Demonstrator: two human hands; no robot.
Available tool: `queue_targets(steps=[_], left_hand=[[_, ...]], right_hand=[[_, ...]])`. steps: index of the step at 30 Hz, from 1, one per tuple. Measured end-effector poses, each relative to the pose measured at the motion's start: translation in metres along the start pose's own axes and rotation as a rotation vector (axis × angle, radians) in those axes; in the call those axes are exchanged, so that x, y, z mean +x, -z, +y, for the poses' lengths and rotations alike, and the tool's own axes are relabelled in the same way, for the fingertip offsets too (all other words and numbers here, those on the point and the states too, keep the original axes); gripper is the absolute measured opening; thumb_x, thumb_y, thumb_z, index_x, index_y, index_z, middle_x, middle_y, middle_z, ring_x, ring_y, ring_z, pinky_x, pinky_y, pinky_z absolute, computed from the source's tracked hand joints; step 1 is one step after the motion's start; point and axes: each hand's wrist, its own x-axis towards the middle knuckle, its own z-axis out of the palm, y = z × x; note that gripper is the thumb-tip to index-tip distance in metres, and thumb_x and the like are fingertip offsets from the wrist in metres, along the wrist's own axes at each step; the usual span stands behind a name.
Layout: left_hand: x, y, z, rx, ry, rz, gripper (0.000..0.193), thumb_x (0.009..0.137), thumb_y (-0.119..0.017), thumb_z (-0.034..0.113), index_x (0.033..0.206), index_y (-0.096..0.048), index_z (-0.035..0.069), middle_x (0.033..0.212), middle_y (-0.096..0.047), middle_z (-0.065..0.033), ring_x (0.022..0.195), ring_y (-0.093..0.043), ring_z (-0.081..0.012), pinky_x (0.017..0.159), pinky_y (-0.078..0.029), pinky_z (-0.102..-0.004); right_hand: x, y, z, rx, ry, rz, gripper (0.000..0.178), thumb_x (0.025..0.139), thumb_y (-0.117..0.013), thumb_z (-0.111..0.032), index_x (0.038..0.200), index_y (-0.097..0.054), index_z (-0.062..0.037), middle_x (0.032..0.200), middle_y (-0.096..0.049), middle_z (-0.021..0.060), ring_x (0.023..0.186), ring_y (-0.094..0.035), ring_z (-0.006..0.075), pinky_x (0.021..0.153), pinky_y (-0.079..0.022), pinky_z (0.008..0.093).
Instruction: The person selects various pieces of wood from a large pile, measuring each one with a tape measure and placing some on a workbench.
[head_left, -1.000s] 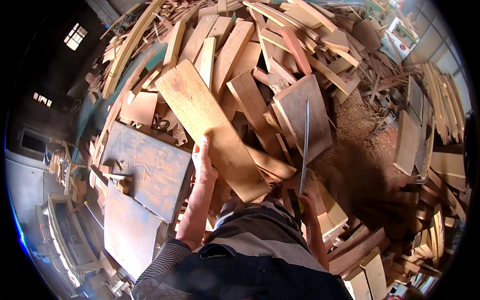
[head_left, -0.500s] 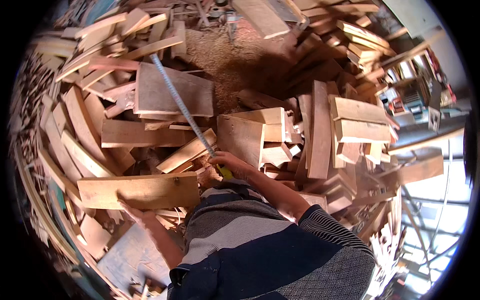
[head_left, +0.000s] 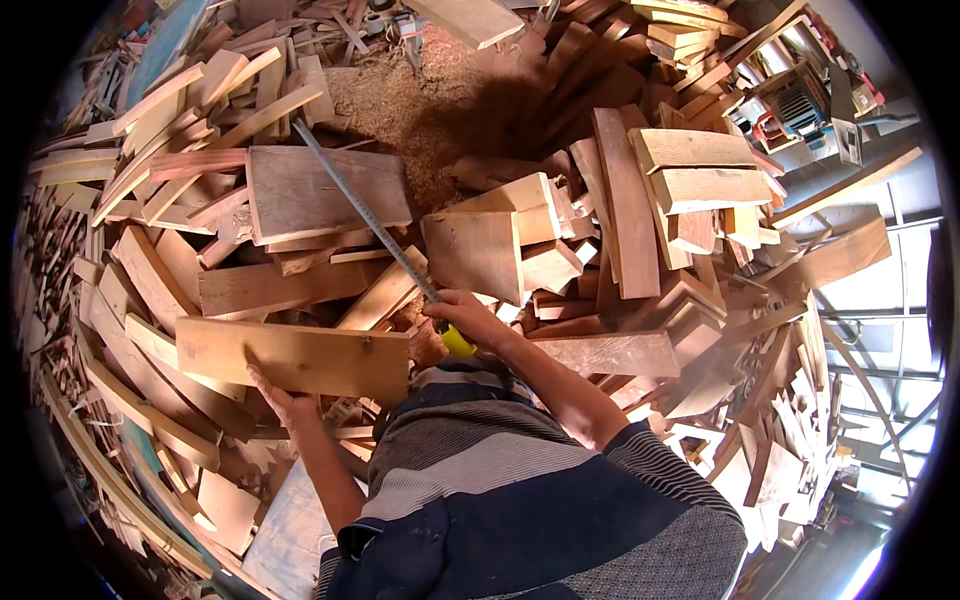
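In my left hand (head_left: pixel 280 398) is a short, thick wooden board (head_left: pixel 300 358), gripped by its lower edge. The thumb lies against the board's broad face, and the other fingers are mostly hidden. My right hand (head_left: pixel 468 318), close to my body, is closed around a tape measure with a yellow case (head_left: pixel 457 342). Its blade (head_left: pixel 365 215) runs out long, up and to the left. The blade passes over a wide flat board (head_left: pixel 325 195), and its far end is by the stacked sticks. Whether the blade touches that board I cannot tell.
Loose planks (head_left: pixel 160 290) crowd the left side. Stacked offcuts (head_left: pixel 700 190) and squared blocks (head_left: pixel 470 250) lie to the right. Sawdust (head_left: pixel 400 110) covers the ground at the far middle. A pale flat panel (head_left: pixel 290 540) lies below my left forearm.
The whole view has shifted, with the pile sliding left and upward on the right side. The board in my left hand now slopes down to the right. Both hands keep their grip.
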Motion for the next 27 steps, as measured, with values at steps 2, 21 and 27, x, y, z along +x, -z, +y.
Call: queue_targets(steps=[2,21,27], left_hand=[[0.006,-0.008,0.002,0.033,-0.023,-0.104,0.07,0.099,-0.049,0.062,0.157,-0.037,0.024,0.158,-0.041,-0.0027,0.142,-0.042,-0.0274,0.113,-0.041,-0.0519],[-0.003,-0.176,-0.115,0.113,0.379,-0.655,0.067,0.104,-0.049,0.054,0.148,-0.042,0.003,0.141,-0.056,-0.013,0.125,-0.059,-0.0281,0.106,-0.05,-0.0448],[0.018,-0.221,-0.174,0.767,0.124,-0.865,0.066,0.105,-0.052,0.047,0.145,-0.045,-0.004,0.145,-0.054,-0.0144,0.134,-0.051,-0.0261,0.112,-0.038,-0.0361]], right_hand=[[0.004,-0.017,-0.018,0.01,0.092,-0.051,0.032,0.091,-0.069,-0.029,0.101,-0.07,0.0014,0.085,-0.067,0.0044,0.077,-0.062,0.0116,0.069,-0.05,0.028],[0.072,0.05,-0.114,-0.456,0.028,-0.166,0.048,0.077,-0.081,-0.032,0.113,-0.072,-0.0015,0.081,-0.068,0.0071,0.077,-0.063,0.0153,0.073,-0.052,0.0304],[0.057,0.118,-0.11,-0.319,0.126,0.086,0.038,0.083,-0.079,-0.022,0.114,-0.073,-0.0007,0.09,-0.074,0.0099,0.072,-0.068,0.0145,0.065,-0.055,0.0284]])
